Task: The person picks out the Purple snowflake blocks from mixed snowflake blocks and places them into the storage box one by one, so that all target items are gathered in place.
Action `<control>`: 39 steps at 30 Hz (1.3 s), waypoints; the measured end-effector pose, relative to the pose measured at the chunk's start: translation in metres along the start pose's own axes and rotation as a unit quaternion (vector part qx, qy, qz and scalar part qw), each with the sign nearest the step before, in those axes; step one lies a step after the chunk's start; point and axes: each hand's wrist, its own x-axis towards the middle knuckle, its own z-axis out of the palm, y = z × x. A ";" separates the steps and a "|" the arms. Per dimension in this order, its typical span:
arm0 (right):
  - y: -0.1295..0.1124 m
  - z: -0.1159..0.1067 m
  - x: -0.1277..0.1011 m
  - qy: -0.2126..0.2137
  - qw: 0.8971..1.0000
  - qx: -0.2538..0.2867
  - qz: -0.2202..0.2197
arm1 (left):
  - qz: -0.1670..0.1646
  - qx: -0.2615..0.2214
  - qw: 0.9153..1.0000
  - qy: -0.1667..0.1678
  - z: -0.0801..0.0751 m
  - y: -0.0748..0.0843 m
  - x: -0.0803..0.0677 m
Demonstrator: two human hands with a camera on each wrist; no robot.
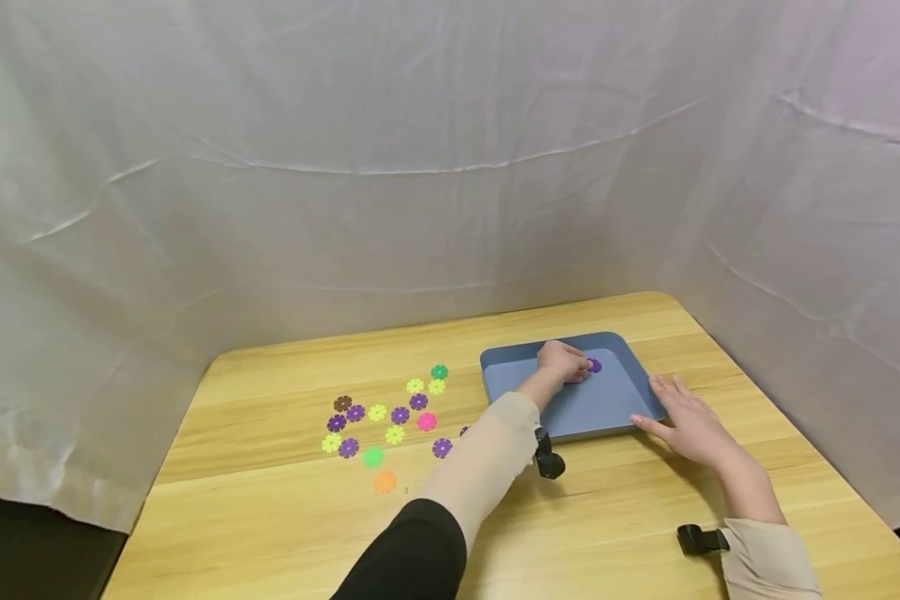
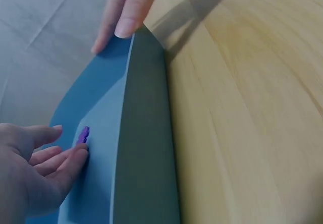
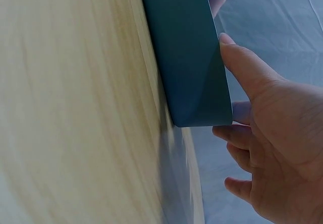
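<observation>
We see a light wooden table [image 1: 285, 517] with rounded corners. Directly on it lie a shallow blue-grey rectangular tray [image 1: 600, 404] and, to its left, scattered flat flower-shaped plastic discs [image 1: 390, 414] in purple, yellow, green, pink and orange.

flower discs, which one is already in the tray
The purple flower disc at the left hand's fingertips. It alone lies inside the blue tray; every other disc, purple ones included, sits on the wooden table left of the tray.
</observation>
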 end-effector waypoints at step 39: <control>0.019 -0.012 -0.010 -0.004 1.000 0.030 -0.005 | 0.226 0.105 0.952 -0.176 -0.236 0.011 -0.089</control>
